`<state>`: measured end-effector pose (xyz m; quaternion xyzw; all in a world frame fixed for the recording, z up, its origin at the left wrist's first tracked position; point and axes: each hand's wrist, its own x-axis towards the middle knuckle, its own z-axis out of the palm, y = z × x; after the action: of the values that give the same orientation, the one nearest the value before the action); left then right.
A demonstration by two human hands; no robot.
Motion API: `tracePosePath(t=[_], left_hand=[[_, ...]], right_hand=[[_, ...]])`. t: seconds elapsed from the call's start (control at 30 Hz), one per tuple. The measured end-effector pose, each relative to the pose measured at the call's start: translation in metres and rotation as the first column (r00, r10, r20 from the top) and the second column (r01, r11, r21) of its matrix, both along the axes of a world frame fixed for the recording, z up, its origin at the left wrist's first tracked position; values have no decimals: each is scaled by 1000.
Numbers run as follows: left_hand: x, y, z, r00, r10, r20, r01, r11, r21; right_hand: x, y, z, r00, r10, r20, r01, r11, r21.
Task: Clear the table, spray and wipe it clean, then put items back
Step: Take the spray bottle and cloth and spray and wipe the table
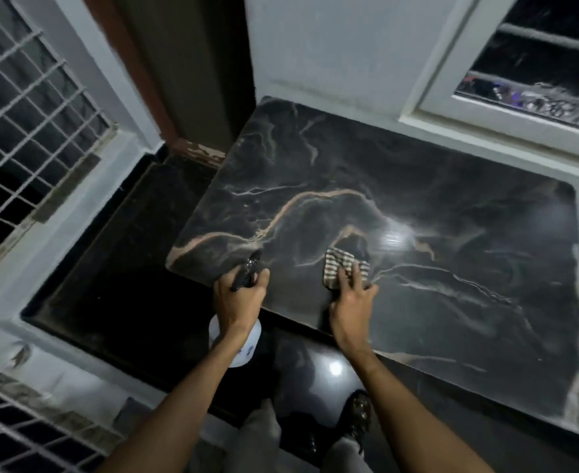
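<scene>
1. Your left hand (238, 297) grips the spray bottle (235, 339) (black nozzle, white body) just off the table's (451, 233) near edge.
2. Your right hand (351, 307) presses the striped cloth (341, 264) flat onto the table, fingers spread.

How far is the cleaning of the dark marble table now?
Clearing looks done: nothing but the cloth lies on the table. Wiping is in hand: the right hand presses a striped cloth flat on it, while the left hand holds the spray bottle. Putting items back remains.
</scene>
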<state>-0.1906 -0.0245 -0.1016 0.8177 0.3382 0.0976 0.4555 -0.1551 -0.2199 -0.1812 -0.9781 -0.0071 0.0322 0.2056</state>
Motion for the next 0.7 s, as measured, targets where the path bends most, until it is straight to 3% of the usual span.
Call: tracePosePath(t=[0.1, 0.17, 0.23, 0.3, 0.37, 0.47, 0.5, 0.57, 0.63, 0.7], left_hand=[[5, -54, -4, 990, -140, 37, 137, 989, 59], [9, -88, -4, 981, -190, 45, 189, 981, 35], [12, -117, -4, 975, -217, 37, 217, 976, -6], [13, -145, -6, 970, -243, 14, 243, 970, -6], [9, -173, -5, 964, -265, 0, 265, 964, 4], [-3, -210, -9, 947, -320, -21, 321, 947, 28], [-7, -222, -9, 939, -341, -41, 342, 939, 24], [-13, -241, -13, 920, -383, -78, 383, 924, -18], [-18, -256, -16, 910, -406, -80, 403, 914, -48], [-21, -272, -17, 904, -419, -79, 417, 908, -42]], right_hand=[[-21, -13, 5, 943, 327, 52, -326, 945, -35], [-20, -50, 3, 918, 393, 50, -392, 919, -31], [-15, -109, -1, 993, 112, -24, -112, 994, -4], [-18, -162, -3, 977, -207, -47, 208, 978, 30], [-28, -175, 6, 981, -191, -31, 192, 981, 24], [-52, -183, 11, 995, 103, -17, -103, 994, -25], [-58, -198, 10, 996, 92, -15, -92, 996, -16], [-65, -246, 5, 986, -167, -19, 168, 983, 68], [-70, -289, 4, 909, -416, -32, 418, 905, 82], [-69, -313, 9, 883, -467, -41, 469, 883, 36]])
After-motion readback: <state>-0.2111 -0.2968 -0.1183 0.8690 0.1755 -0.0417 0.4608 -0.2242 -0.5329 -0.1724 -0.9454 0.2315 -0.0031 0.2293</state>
